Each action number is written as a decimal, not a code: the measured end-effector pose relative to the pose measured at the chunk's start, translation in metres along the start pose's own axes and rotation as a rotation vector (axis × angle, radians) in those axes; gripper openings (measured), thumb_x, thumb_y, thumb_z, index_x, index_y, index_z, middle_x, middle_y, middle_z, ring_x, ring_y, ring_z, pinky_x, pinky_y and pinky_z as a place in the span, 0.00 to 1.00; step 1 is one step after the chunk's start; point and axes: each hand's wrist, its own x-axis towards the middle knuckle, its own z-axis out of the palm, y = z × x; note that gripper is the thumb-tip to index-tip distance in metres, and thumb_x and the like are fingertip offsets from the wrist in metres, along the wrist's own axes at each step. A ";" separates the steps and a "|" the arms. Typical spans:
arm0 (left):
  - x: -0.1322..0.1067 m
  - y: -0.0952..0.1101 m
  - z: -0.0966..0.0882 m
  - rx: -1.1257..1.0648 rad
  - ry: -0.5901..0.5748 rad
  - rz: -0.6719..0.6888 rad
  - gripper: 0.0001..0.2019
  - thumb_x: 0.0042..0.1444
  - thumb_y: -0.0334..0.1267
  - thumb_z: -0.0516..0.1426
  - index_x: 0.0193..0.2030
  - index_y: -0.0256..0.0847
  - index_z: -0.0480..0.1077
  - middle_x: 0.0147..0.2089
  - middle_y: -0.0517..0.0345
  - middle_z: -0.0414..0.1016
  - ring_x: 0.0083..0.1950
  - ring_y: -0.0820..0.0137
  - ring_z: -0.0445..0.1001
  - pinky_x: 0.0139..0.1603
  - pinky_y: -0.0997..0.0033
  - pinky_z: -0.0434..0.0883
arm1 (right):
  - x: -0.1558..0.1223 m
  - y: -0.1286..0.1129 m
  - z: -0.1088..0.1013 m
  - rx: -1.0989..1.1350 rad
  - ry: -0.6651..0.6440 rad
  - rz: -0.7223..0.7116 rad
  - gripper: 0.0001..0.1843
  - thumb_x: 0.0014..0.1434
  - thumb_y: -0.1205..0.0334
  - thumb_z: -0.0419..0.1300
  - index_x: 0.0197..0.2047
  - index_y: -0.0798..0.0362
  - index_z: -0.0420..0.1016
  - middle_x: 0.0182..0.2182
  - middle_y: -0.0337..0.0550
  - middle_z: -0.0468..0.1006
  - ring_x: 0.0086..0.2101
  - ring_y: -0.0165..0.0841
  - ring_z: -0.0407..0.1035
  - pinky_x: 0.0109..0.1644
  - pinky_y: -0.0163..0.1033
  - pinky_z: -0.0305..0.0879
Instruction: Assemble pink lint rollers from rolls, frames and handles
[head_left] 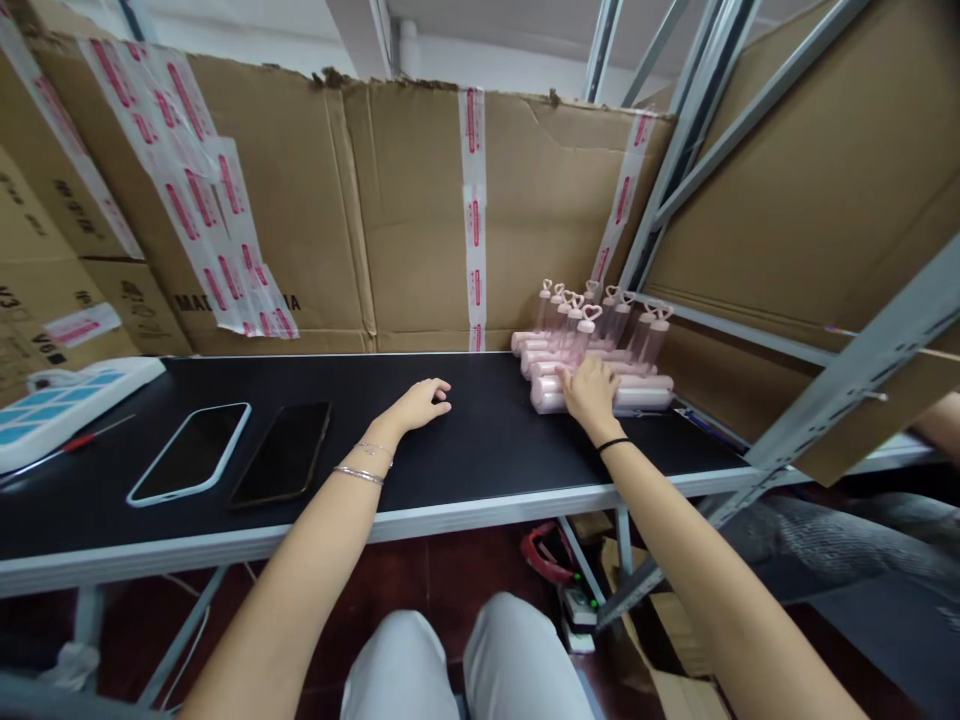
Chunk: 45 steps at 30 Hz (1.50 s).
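At the right of the black tabletop is a group of pink heart-topped tubes [652, 340]. Their clear pinkish bodies stand upright among thick pale-pink cylinders [643, 398] lying in rows. My right hand [592, 388] is at the front of this group, its fingers curled around the lower part of the nearest heart-topped tube [585, 335]. The back of the hand hides part of the grip. My left hand [421, 404] rests over the middle of the tabletop, empty, with fingers loosely bent and thumb apart.
Left of my left hand lie a dark phone [283, 455] and a phone in a light-blue case [191, 452]. Farther left are a red-handled screwdriver [79, 441] and a white-and-blue power strip [75, 400]. Cardboard [412, 220] walls the back; a metal post [810, 400] stands right.
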 end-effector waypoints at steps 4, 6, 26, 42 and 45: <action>-0.003 -0.001 -0.003 0.007 0.025 -0.020 0.17 0.53 0.36 0.57 0.51 0.36 0.70 0.47 0.50 0.76 0.49 0.65 0.74 0.55 0.66 0.68 | -0.003 0.008 -0.014 0.049 0.199 0.044 0.28 0.62 0.49 0.46 0.56 0.63 0.62 0.52 0.67 0.66 0.50 0.52 0.60 0.51 0.56 0.54; -0.003 -0.001 -0.004 0.011 0.028 -0.028 0.17 0.53 0.37 0.56 0.50 0.36 0.70 0.47 0.51 0.76 0.49 0.66 0.74 0.55 0.67 0.68 | -0.006 0.030 -0.026 0.174 0.331 0.103 0.22 0.63 0.56 0.42 0.53 0.60 0.64 0.47 0.61 0.69 0.48 0.46 0.63 0.50 0.51 0.57; -0.002 0.004 -0.002 0.111 0.067 -0.006 0.16 0.56 0.37 0.53 0.50 0.40 0.72 0.48 0.54 0.77 0.49 0.67 0.75 0.53 0.70 0.68 | -0.065 0.070 -0.070 -0.129 -0.336 -0.420 0.12 0.62 0.63 0.51 0.43 0.47 0.75 0.44 0.49 0.73 0.46 0.43 0.62 0.44 0.48 0.56; 0.005 -0.018 -0.009 0.296 0.175 -0.429 0.22 0.58 0.44 0.51 0.59 0.41 0.64 0.61 0.43 0.65 0.61 0.50 0.63 0.58 0.51 0.62 | 0.000 -0.096 -0.028 0.370 0.180 -0.404 0.16 0.66 0.60 0.43 0.48 0.51 0.69 0.43 0.50 0.72 0.47 0.41 0.63 0.54 0.49 0.52; 0.007 -0.016 -0.007 0.311 0.155 -0.434 0.23 0.58 0.44 0.50 0.59 0.40 0.63 0.61 0.41 0.64 0.61 0.51 0.62 0.59 0.52 0.61 | 0.006 -0.042 -0.034 0.330 0.527 0.177 0.22 0.62 0.53 0.48 0.55 0.56 0.61 0.46 0.58 0.67 0.47 0.46 0.62 0.52 0.53 0.54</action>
